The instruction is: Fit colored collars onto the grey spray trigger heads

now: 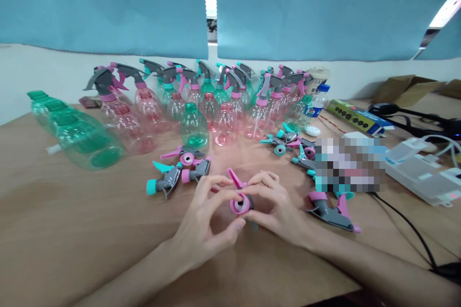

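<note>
Between my two hands is a pink and grey trigger spray head [240,204], its round collar opening turned toward me and its pink trigger pointing up. My left hand [212,218] pinches the collar from the left, thumb below and index finger on the rim. On the other side, my right hand [275,204] grips the spray head's body, which its fingers partly hide. Just left of my hands lie several loose spray heads, one with a teal collar [165,180] and one with a pink collar [196,170]. By my right forearm rests another pink and grey spray head [333,213].
Pink and green bottles, among them an uncapped green bottle [194,127], stand in rows behind my hands, many with spray heads on. Green bottles [88,139] are at left. A power strip [418,168], black cable [406,225], water bottle [319,100] and printed box [360,117] lie right.
</note>
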Tool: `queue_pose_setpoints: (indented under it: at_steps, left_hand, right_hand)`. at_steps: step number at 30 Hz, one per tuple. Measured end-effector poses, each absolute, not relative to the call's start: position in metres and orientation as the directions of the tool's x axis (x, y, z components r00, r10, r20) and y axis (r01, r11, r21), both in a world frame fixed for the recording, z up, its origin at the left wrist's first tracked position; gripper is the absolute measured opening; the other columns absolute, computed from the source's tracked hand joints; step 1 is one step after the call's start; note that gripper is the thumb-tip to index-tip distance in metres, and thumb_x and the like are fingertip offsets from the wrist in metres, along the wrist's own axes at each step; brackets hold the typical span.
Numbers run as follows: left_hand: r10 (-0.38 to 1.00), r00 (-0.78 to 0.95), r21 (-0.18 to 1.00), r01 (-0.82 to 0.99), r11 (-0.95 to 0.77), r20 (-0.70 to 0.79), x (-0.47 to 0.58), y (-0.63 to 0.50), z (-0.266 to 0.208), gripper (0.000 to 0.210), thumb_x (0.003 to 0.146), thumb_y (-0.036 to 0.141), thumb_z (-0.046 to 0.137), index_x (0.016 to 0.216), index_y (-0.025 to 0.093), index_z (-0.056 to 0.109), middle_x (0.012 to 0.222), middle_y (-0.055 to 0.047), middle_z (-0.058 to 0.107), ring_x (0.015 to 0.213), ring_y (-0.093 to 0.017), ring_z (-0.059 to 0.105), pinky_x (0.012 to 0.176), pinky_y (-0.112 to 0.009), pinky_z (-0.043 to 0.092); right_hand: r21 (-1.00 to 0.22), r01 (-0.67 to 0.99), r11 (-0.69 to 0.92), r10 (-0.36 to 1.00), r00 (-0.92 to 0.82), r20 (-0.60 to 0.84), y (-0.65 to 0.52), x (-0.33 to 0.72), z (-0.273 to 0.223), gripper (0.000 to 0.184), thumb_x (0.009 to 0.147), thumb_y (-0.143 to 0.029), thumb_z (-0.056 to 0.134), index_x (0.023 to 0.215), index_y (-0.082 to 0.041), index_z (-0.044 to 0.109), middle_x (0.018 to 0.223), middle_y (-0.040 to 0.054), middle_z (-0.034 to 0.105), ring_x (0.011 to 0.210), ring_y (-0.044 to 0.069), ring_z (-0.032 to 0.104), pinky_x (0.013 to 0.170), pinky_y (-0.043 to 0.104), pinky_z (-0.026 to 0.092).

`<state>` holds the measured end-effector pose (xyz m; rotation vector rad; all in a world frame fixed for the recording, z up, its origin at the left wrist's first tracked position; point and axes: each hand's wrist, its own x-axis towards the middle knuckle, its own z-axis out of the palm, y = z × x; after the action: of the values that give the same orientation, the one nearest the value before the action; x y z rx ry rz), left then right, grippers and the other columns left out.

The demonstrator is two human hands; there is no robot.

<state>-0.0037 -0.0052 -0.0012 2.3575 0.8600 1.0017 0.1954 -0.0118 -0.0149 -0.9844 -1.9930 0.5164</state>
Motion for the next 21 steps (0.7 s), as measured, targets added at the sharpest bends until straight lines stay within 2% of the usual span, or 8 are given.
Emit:
queue_pose_setpoints:
  at_steps: [4, 7, 10, 16, 21]
  left_hand:
    - [0.664, 0.588, 0.656, 0.277, -0.702, 0.461, -0.0042, -0.0056, -0.0014, 0.018, 0.085, 0.02, 0.051, 0.102, 0.022, 0.058, 0.112, -0.006, 0.043, 0.107, -0.022, 0.045, 0.09, -0.037, 0.044]
    - [0.66, 0.589, 0.659, 0.266, -0.703, 0.466, -0.0061, -0.0038, -0.0023, 0.015, 0.085, 0.019, 0.049, 0.096, 0.021, 0.059, 0.11, -0.006, 0.043, 0.108, -0.022, 0.044, 0.09, -0.037, 0.045]
    - [0.655, 0.55, 0.605, 0.305, -0.735, 0.519, -0.0079, -0.0009, -0.0032, 0.011, 0.085, 0.02, 0.052, 0.091, 0.022, 0.061, 0.109, -0.006, 0.044, 0.107, -0.023, 0.044, 0.089, -0.039, 0.044]
    - [0.586, 0.56, 0.459, 0.367, -0.809, 0.586, -0.0114, 0.0035, -0.005, 0.028, 0.081, 0.022, 0.057, 0.109, 0.023, 0.057, 0.114, -0.008, 0.045, 0.108, -0.025, 0.044, 0.088, -0.041, 0.042]
    - [0.534, 0.561, 0.395, 0.359, -0.846, 0.632, -0.012, 0.0025, -0.0064, 0.029, 0.08, 0.02, 0.057, 0.109, 0.022, 0.057, 0.114, -0.008, 0.046, 0.106, -0.025, 0.045, 0.086, -0.041, 0.044]
  right_hand:
    - [-0.633, 0.456, 0.626, 0.78, -0.362, 0.511, -0.0117, 0.1941, -0.0167, 0.021, 0.08, -0.028, 0.069, 0.099, -0.022, 0.064, 0.094, 0.002, 0.057, 0.092, 0.018, 0.053, 0.087, 0.038, 0.033]
    - [-0.621, 0.454, 0.639, 0.769, -0.373, 0.519, -0.0113, 0.1939, -0.0175, 0.023, 0.08, -0.029, 0.069, 0.101, -0.022, 0.064, 0.094, 0.0021, 0.057, 0.092, 0.019, 0.054, 0.086, 0.038, 0.033]
    - [-0.617, 0.461, 0.637, 0.771, -0.37, 0.519, -0.0109, 0.1948, -0.0174, 0.025, 0.079, -0.029, 0.07, 0.103, -0.023, 0.064, 0.095, 0.0023, 0.057, 0.093, 0.019, 0.053, 0.086, 0.038, 0.033]
    - [-0.588, 0.479, 0.651, 0.758, -0.366, 0.54, -0.0081, 0.1982, -0.0191, 0.027, 0.081, -0.029, 0.068, 0.107, -0.025, 0.061, 0.095, 0.0023, 0.056, 0.093, 0.02, 0.054, 0.086, 0.038, 0.032]
    - [-0.575, 0.489, 0.656, 0.753, -0.362, 0.55, -0.007, 0.196, -0.021, 0.026, 0.081, -0.03, 0.068, 0.106, -0.026, 0.061, 0.096, 0.0026, 0.056, 0.093, 0.02, 0.054, 0.084, 0.039, 0.035]
